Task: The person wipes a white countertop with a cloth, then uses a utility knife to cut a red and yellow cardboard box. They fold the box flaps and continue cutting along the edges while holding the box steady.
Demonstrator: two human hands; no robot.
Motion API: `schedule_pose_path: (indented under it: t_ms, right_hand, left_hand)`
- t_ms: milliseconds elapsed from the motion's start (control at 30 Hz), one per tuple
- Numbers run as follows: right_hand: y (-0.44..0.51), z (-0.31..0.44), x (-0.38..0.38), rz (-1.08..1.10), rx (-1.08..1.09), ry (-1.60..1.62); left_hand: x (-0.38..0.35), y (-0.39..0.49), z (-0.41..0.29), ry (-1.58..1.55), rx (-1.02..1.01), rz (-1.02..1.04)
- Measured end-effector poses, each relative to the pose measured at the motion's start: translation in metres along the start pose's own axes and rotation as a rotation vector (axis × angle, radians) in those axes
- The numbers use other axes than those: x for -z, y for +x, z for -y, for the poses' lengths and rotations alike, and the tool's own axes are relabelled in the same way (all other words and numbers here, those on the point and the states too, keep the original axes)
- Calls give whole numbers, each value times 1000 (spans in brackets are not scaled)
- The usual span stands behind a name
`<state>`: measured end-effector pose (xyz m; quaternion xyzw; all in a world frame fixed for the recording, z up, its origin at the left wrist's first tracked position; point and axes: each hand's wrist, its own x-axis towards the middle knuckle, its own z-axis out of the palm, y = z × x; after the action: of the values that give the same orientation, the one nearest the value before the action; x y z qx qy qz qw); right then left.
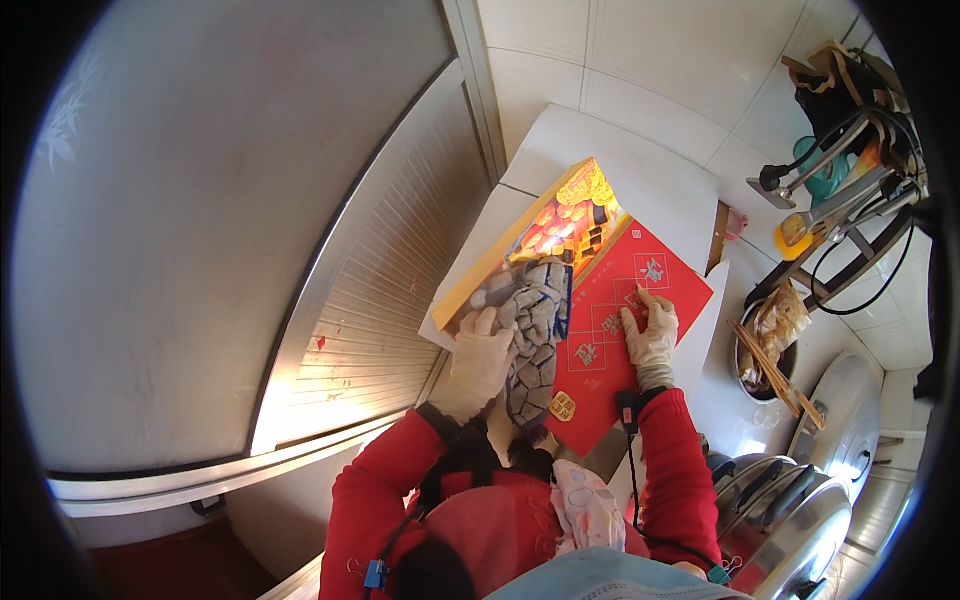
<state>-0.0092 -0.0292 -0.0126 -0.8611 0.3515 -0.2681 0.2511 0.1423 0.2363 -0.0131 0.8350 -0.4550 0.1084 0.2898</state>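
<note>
A gift box with a red lid flap (pixel 600 352) and a yellow, brightly printed side (pixel 574 214) stands opened before me. Silvery characters decorate the red flap. My left hand (pixel 480 356), in a pale glove, is at the box's near left edge, its thumb against a grey patterned cloth (pixel 534 330) with blue trim. Part of this cloth drapes out over the near side. Pale rounded things (pixel 495 285) show inside, partly covered and unclear. Also gloved, my right hand (pixel 651 330) rests on the red flap with thumb and forefinger apart.
A white surface (pixel 622 150) lies under the box. To the left is a sliding door panel (pixel 375 300). At right are a bowl (pixel 772 352) with chopsticks (pixel 776 371), hanging utensils (pixel 840 202) with a black cord (pixel 855 307), and metal pot lids (pixel 787 517).
</note>
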Motion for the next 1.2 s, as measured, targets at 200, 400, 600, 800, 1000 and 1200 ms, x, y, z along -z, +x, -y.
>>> schedule_pose_path:
  t_ms: [200, 400, 600, 800, 1000, 1200]
  right_hand:
    - [3, 6, 7, 42, 15, -78]
    - [8, 10, 7, 84, -89, -99]
    - [7, 6, 6, 24, -24, -107]
    - [7, 0, 3, 7, 20, -45]
    - [-1, 11, 29, 140, -97, 288]
    - [-107, 32, 75, 193, 205, 3]
  left_hand:
    - [-56, 157, -25, 99, -159, 69]
    - [-57, 257, -27, 202, -380, 136]
    - [11, 139, 18, 176, -473, 131]
    - [93, -19, 44, 196, -259, 361]
    - [102, -149, 109, 33, 240, 341]
    - [83, -230, 170, -2, 699, 462]
